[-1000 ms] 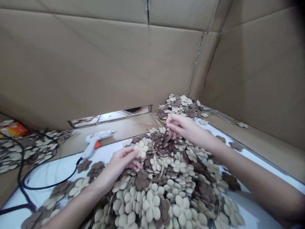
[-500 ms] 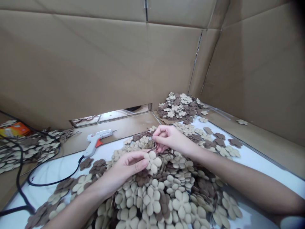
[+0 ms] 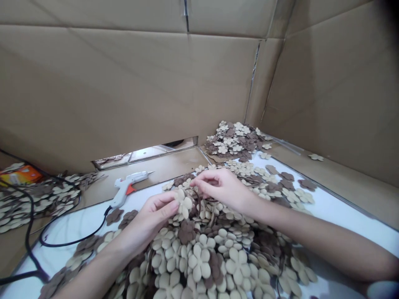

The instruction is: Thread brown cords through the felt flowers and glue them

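Note:
My left hand (image 3: 160, 210) pinches a beige five-petal flower (image 3: 184, 204) between thumb and fingers, its face toward me. Close by on the right, my right hand (image 3: 223, 185) has its thumb and fingertips pinched on a thin brown cord (image 3: 198, 201). The cord curves down beside the flower; whether it joins the flower I cannot tell. Under both hands spreads a large heap of beige and brown flowers (image 3: 201, 261), cut from a soft-looking sheet material.
A white glue gun (image 3: 124, 189) with an orange trigger lies left of the hands, its black cable (image 3: 73, 241) looping over the white tabletop. Another flower pile (image 3: 233, 141) stands in the far corner. More flowers (image 3: 52, 195) lie at left by an orange packet (image 3: 21, 174). Cardboard walls (image 3: 124, 91) enclose the table.
My left hand has shifted slightly left with the flower, which is now turned a little. My right hand's fingertips have moved left and slightly down, and the cord now bows in a clearer curve.

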Tool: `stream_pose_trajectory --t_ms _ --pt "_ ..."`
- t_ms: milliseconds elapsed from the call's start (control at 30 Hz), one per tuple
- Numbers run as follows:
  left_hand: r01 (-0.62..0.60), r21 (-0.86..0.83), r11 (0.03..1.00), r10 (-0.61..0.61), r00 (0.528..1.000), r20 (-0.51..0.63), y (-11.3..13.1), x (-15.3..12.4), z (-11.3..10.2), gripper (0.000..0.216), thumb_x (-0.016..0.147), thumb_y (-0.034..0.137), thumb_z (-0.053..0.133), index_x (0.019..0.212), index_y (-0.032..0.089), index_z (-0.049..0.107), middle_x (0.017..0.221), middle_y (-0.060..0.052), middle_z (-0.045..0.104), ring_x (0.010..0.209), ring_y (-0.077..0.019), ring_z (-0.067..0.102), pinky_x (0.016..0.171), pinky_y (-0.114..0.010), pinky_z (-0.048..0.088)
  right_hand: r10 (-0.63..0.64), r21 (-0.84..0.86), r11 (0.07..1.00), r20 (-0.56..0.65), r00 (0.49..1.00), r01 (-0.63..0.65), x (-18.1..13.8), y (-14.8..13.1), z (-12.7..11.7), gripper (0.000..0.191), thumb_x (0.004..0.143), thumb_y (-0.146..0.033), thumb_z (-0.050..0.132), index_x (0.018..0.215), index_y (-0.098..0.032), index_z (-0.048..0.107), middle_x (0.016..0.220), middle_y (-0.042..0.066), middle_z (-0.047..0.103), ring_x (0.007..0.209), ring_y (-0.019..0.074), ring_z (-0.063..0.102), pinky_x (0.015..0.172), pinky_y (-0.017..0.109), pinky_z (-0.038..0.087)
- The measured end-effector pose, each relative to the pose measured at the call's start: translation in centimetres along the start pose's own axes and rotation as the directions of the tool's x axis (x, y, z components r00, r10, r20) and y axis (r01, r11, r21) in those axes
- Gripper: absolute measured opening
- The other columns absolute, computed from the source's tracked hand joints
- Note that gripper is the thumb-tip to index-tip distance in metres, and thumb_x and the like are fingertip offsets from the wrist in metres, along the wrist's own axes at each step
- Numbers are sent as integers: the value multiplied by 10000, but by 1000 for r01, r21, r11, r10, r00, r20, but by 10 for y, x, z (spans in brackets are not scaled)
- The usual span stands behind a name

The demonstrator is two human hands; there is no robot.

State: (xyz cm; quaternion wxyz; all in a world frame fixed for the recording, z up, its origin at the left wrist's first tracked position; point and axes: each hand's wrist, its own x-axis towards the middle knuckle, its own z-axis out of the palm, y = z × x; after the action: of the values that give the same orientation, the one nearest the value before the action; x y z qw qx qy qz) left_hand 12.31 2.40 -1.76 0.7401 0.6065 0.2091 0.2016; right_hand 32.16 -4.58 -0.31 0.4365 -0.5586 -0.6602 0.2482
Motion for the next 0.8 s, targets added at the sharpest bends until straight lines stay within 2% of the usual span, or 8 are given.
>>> stream_pose_trajectory --t_ms 133,267,400,533,633,733,800 --pt "-10 -10 1000 10 1000 14 -4 0 -3 190 845 324 602 957 213 709 878 -28 677 842 -162 575 803 -243 422 40 177 983 91 995 -55 -3 -4 5 271 858 -332 529 905 -137 711 844 39 716 759 155 636 688 242 474" --pt "-14 49 999 14 1000 1 -8 0 -5 200 839 340 607 940 206 715 935 -38 678 847 -163 566 795 -242 416 83 264 958 134 988 -116 -1 1 5 310 830 -390 570 939 -134 707 880 50 720 800 166 641 717 245 480" --pt "-2 180 984 3 1000 -4 -3 0 -2 236 798 393 645 895 195 731 966 -60 684 907 -204 578 812 -265 425 100 244 958 200 975 -148 1 7 5 351 799 -465 591 825 -138 715 774 21 702 702 140 602 649 224 440" --pt "1 259 966 6 1000 -27 1 -1 5 270 764 434 665 846 188 743 981 -80 693 937 -242 587 827 -298 435 92 272 949 253 963 -162 1 9 7 389 787 -497 591 726 -128 698 617 -16 622 556 93 496 533 203 361" --pt "-8 299 954 24 998 -50 3 -1 11 262 768 436 656 826 197 747 942 -73 701 912 -238 594 840 -304 436 112 277 943 257 960 -184 0 8 7 367 773 -472 615 729 -121 709 631 -7 632 553 91 494 538 202 364" --pt "1 329 944 17 999 -51 4 -2 15 244 774 424 651 824 205 746 925 -63 703 883 -225 597 826 -293 441 81 201 971 241 967 -132 -1 4 6 312 813 -394 583 736 -126 723 669 1 667 590 105 535 569 204 381" --pt "35 317 948 -21 999 -48 6 -2 15 244 777 418 649 852 205 742 919 -59 703 862 -220 601 811 -290 446 33 78 996 190 981 -48 -1 2 3 292 838 -347 556 722 -138 724 632 -10 660 589 109 539 576 210 375"
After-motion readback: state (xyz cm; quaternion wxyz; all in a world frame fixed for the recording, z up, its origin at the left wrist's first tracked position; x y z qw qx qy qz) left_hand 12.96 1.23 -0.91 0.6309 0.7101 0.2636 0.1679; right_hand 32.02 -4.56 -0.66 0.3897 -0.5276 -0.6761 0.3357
